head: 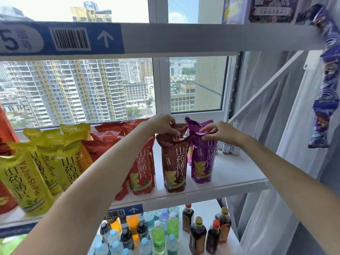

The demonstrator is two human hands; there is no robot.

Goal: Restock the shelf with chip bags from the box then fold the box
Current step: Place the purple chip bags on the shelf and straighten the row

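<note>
A brown chip bag (173, 162) stands upright on the white shelf (231, 179). My left hand (162, 126) pinches its crimped top. Right beside it stands a purple chip bag (202, 159), and my right hand (219, 132) pinches the folded top of that one. A second purple bag stands just behind it. To the left are red chip bags (143, 168) and a row of yellow chip bags (27, 181), some leaning. The box is not in view.
Small jars (229, 149) stand at the back right of the shelf. The lower shelf holds water and sauce bottles (197, 234). A strip of purple snack packs (325, 85) hangs at the right. The shelf beam above carries a barcode label (70, 39). A window lies behind.
</note>
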